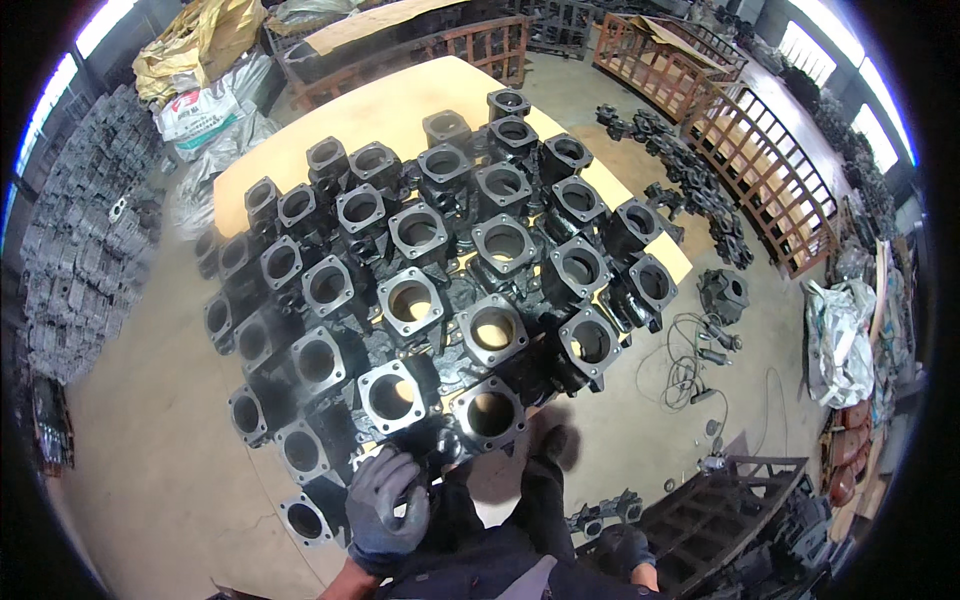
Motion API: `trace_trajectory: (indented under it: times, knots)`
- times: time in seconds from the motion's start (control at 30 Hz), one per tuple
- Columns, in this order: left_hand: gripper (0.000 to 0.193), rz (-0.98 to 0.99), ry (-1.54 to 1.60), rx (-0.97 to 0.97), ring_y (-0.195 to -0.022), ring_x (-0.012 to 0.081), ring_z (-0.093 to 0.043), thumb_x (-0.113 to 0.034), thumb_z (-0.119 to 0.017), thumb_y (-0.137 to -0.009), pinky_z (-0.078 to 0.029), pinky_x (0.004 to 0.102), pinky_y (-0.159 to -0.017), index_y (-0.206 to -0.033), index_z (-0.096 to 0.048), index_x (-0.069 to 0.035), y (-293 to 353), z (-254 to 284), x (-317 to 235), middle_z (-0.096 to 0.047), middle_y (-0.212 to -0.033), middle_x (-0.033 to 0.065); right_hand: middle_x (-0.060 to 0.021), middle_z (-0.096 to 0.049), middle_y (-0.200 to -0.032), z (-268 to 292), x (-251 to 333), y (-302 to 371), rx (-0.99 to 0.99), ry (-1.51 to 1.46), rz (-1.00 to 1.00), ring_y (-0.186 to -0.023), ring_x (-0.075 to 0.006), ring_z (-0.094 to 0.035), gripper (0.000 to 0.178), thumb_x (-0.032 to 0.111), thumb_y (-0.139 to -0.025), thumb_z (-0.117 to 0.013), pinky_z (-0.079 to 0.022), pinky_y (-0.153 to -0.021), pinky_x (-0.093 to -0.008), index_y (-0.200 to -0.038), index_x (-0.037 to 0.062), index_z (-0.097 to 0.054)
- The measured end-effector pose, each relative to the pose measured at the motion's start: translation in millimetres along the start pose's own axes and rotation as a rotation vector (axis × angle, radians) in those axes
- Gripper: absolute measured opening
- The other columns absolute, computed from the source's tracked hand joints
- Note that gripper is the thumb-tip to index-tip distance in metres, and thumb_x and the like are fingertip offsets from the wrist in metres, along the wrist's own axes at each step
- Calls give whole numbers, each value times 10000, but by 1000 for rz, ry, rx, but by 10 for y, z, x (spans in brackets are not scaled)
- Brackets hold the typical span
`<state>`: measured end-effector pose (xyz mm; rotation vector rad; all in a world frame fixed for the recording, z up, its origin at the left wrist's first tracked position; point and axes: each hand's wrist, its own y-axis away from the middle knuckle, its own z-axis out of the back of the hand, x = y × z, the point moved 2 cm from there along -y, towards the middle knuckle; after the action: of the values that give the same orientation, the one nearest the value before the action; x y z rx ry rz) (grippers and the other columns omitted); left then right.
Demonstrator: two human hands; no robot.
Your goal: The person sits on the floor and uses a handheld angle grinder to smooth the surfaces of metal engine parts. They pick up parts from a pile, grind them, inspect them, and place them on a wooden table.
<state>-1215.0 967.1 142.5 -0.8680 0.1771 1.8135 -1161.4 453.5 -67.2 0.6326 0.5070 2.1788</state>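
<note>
From where I stand, black castings with square, holed flanges crowd the worktop. The person's gloved left hand sits at the near edge, fingers loosely curled, close by a front casting; I can't tell whether it grips anything. The gloved right hand hangs low near a dark metal rack, its grasp unclear.

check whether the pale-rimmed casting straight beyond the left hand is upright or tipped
Upright: the casting shows its square flange facing up.
</note>
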Motion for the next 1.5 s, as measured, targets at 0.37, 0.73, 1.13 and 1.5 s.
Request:
trace_trajectory:
  times: [0.37,0.73,1.13,1.5]
  knots:
    - [438,230,-234,-91,-1146,450,-617,-139,-733,-754,-476,556,-994,-1168,-644,-27,-273,-1222,-632,-676,-1197,196,-182,-743,-1059,459,-2463,-725,54,-335,-277,-1026,-380,-689,385,436,-900,-709,-558,-863,-455,-1089,103,-753]
    - [489,258,-416,-130,-1231,467,-578,-34,-716,-818,-460,554,-1032,-1288,-587,1,-558,-1348,-872,-636,-1289,218,-128,-723,-984,817,-3060,-1693,199,-71,-151,-953,-343,-696,155,230,-836,-630,-563,-791,-466,-923,120,-696]
    - [424,348,-370,-85,-1262,513,-550,-108,-661,-871,-453,597,-1047,-1274,-599,10,-514,-1565,-516,-627,-1292,231,-137,-739,-1025,985,-2806,-1879,227,-328,-285,-977,-316,-702,230,285,-879,-677,-563,-850,-430,-1031,119,-724]
    - [410,459,-269,-32,-1247,530,-548,-194,-663,-897,-440,645,-1033,-1253,-582,-7,-423,-1640,-408,-629,-1265,231,-146,-753,-1063,1127,-2854,-2102,169,-307,-215,-998,-292,-708,304,335,-919,-719,-562,-905,-397,-1130,117,-749]
